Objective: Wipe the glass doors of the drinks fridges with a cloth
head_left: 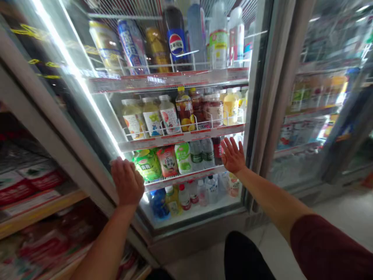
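A drinks fridge with a glass door (186, 212) stands in front of me. My left hand (128, 181) is raised near the left side of the glass, its fingers together and bent. A small whitish bit shows at its fingertips, too blurred to name. My right hand (233, 155) is at the right part of the door, fingers spread and palm toward the glass; I cannot tell whether it touches. Between the hands, behind the glass, are a green pouch (147, 165), a red pouch (168, 161) and clear water bottles (196, 153).
Higher shelves hold a large cola bottle (175, 35) and juice bottles (167, 114). Several bottles stand on the fridge floor. Shelves with red packages (37, 175) are at the left. Another fridge (314, 97) stands at the right. My dark-clothed knee (244, 256) is below.
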The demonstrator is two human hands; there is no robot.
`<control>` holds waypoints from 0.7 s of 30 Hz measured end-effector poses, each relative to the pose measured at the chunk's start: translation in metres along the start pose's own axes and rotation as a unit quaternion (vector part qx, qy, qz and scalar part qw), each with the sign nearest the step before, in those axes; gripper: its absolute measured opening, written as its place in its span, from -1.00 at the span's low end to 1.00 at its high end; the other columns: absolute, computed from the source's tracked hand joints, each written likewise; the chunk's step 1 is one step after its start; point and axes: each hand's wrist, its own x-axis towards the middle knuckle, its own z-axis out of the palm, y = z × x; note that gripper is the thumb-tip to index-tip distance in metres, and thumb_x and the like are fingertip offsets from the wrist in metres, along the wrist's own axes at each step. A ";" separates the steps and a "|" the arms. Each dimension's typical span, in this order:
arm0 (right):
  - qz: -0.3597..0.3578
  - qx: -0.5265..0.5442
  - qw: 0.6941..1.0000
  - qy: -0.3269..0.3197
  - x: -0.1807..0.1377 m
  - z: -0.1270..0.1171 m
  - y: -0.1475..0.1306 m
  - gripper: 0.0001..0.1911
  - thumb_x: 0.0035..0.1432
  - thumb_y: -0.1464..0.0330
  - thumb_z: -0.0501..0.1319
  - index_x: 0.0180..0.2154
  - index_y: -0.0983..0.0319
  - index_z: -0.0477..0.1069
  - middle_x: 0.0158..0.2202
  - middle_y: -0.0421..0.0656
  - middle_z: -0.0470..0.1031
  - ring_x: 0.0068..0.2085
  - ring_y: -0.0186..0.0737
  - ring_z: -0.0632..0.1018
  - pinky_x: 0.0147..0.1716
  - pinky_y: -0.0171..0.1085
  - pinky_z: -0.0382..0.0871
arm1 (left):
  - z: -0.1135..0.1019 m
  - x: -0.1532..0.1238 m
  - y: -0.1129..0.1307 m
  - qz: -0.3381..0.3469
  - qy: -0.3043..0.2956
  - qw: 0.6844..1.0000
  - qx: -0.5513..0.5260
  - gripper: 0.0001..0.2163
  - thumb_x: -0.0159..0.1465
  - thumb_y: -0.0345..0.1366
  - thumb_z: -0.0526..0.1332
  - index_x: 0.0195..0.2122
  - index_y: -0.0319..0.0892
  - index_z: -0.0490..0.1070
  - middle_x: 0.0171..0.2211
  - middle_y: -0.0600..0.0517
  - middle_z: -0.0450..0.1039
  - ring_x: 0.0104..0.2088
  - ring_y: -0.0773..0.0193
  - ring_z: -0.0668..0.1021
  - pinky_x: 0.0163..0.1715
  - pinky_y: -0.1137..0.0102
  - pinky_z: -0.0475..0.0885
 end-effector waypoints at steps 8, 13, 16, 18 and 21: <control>0.012 0.014 1.000 0.002 -0.002 0.002 0.001 -0.39 0.43 0.33 0.05 0.45 0.23 0.18 0.39 -0.02 0.36 0.52 -0.10 0.16 0.55 0.01 -0.21 | 0.006 0.051 0.013 -0.063 0.027 0.998 0.004 -0.44 0.49 -0.31 -0.04 0.44 -0.56 0.06 0.47 -0.46 0.02 0.54 -0.04 0.00 0.49 -0.10 0.08; 0.030 0.037 0.999 -0.008 -0.008 0.007 0.002 -0.38 0.44 0.30 0.05 0.47 0.18 0.17 0.40 -0.02 0.34 0.51 -0.06 0.21 0.54 0.05 -0.16 | 0.009 0.021 0.034 -0.034 -0.077 0.994 -0.072 -0.53 0.48 -0.19 0.07 0.33 -0.30 0.34 0.37 -0.29 0.31 0.49 -0.01 0.19 0.46 -0.05 0.21; 0.035 0.023 0.999 -0.015 -0.010 0.008 0.004 -0.40 0.45 0.28 0.03 0.45 0.17 0.21 0.40 -0.02 0.35 0.49 -0.05 0.24 0.53 0.05 -0.14 | 0.007 0.060 0.021 -0.077 -0.045 0.992 -0.086 -0.45 0.52 -0.11 0.01 0.40 -0.37 0.23 0.45 -0.27 0.16 0.52 -0.01 0.10 0.52 -0.07 0.06; 0.036 0.021 0.999 -0.015 -0.011 0.008 0.004 -0.40 0.45 0.28 0.02 0.45 0.17 0.21 0.40 -0.02 0.35 0.49 -0.05 0.25 0.53 0.06 -0.13 | 0.007 0.087 0.014 -0.112 0.000 0.989 -0.100 -0.38 0.54 -0.05 -0.02 0.45 -0.44 0.11 0.51 -0.27 0.00 0.54 -0.05 -0.01 0.55 -0.07 -0.09; 0.035 0.044 0.998 -0.006 -0.011 0.007 0.004 -0.39 0.45 0.29 0.04 0.46 0.18 0.18 0.40 0.00 0.34 0.50 -0.04 0.22 0.53 0.07 -0.13 | 0.010 0.086 0.025 -0.128 0.020 0.986 -0.110 -0.37 0.56 -0.04 -0.05 0.48 -0.43 0.05 0.53 -0.25 -0.08 0.55 -0.06 -0.07 0.56 -0.07 -0.14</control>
